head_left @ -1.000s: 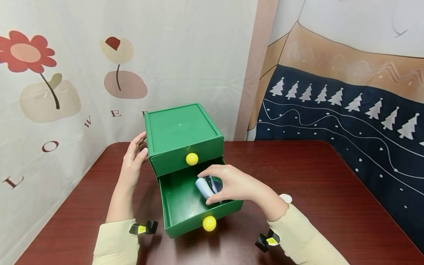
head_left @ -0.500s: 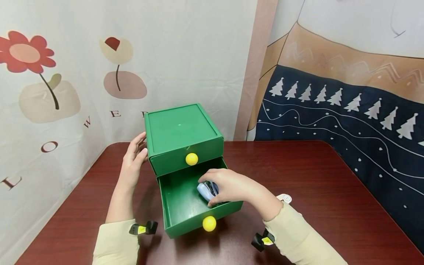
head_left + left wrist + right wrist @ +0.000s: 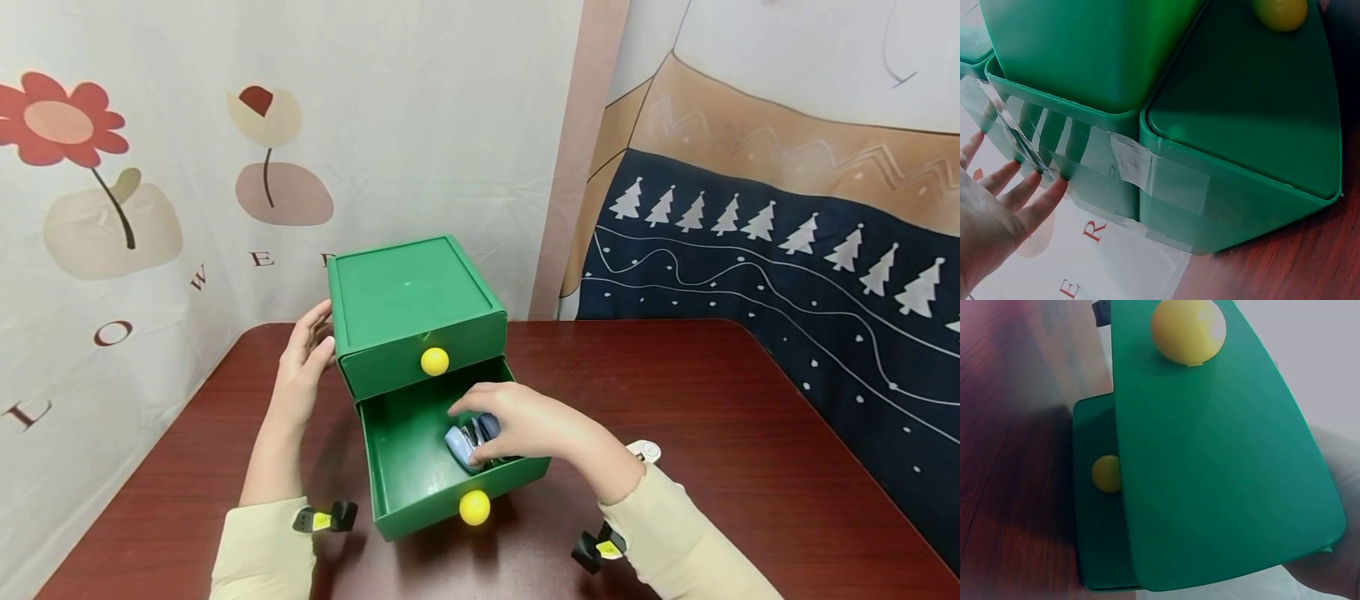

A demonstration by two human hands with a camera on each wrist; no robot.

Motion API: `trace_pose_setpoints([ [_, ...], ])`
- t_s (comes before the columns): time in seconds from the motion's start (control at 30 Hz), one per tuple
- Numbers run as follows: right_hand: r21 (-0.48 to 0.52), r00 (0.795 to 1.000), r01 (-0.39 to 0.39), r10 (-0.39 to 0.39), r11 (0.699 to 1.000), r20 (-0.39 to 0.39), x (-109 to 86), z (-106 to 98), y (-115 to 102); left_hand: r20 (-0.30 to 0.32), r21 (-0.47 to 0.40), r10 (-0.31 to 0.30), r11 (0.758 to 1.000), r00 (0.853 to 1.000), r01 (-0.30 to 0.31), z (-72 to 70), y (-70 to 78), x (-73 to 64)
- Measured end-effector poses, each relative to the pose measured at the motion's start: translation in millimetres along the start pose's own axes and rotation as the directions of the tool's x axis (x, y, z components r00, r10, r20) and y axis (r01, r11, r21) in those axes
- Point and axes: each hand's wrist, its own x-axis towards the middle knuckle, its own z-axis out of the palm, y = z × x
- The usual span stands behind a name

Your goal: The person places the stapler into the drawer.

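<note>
Now, in the head view, the right hand [image 3: 528,423] arches spread fingers over a blue stapler-like thing [image 3: 461,448] inside the lower drawer [image 3: 408,458], below centre; whether the thumb presses it I cannot tell. Keeping it low and lifting fingers straight up should avoid dragging it. It looks pale blue, rounded, with dark and metallic parts. In the left wrist view, the left hand [image 3: 996,225], at lower left, sets spread fingertips against the green cabinet [image 3: 1210,200]; light, steady support seems wise. In the right wrist view, the drawer's front hides fingers and thing.

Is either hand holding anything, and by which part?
The left hand holds nothing. The right hand curves over a rounded light-blue object in the green plastic drawer; whether it grips it cannot be told.
</note>
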Motion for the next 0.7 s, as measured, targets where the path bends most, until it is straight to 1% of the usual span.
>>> trace_pose_setpoints([
  [0.2,0.097,0.997,0.026,-0.019,0.995,-0.071,-7.0,-3,2,-0.004,0.007,-0.003,1.0,1.0,0.003,0.6,0.7,-0.2],
  [0.37,0.168,0.99,0.051,-0.027,0.985,-0.141,-16.8,-5,4,-0.006,0.0,0.006,1.0,1.0,-0.006,0.2,0.5,-0.4],
  [0.6,0.216,0.968,0.099,-0.043,0.971,-0.248,-39.3,-9,9,-0.007,0.002,0.004,1.0,1.0,-0.004,0.6,-0.1,-0.3],
  [0.7,0.204,0.954,0.11,-0.046,0.973,-0.298,-51.6,-10,13,-0.006,0.002,0.005,1.0,1.0,-0.005,0.9,-0.2,0.1],
])
